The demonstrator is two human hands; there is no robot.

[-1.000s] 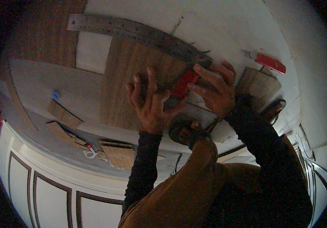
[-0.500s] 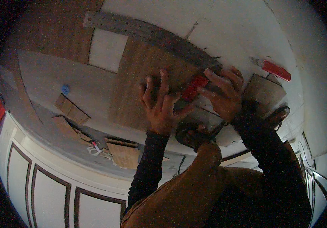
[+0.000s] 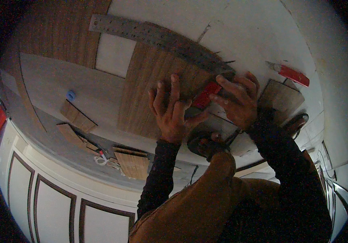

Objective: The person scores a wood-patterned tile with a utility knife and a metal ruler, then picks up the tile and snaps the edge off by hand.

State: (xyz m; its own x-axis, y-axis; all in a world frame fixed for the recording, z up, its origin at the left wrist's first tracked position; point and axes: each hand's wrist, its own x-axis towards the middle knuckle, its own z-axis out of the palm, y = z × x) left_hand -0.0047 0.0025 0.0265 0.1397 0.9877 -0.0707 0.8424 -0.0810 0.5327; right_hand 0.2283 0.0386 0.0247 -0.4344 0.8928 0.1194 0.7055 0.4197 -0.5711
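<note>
- Your left hand [image 3: 172, 121], fingers spread over the brown wood-grain plank [image 3: 139, 91], perhaps steadies it.
- Your right hand [image 3: 239, 103] half-curls at the red rectangular block [image 3: 207, 94], plank's right edge; grip unclear.

Pale grey floor [image 3: 255, 36]: brown wood-grain flat board [image 3: 141, 89] between edges; red-handled, metal-bladed cutter [image 3: 293, 75] near right edge; blue ring [image 3: 71, 95], light-brown wood-grain stack [image 3: 131, 163] toward left edge.

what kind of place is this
Probably a room under renovation: wood-grain board pieces lie about the floor, a metal ruler lies along a larger board, and white panels with dark trim stand at the lower left.
</note>
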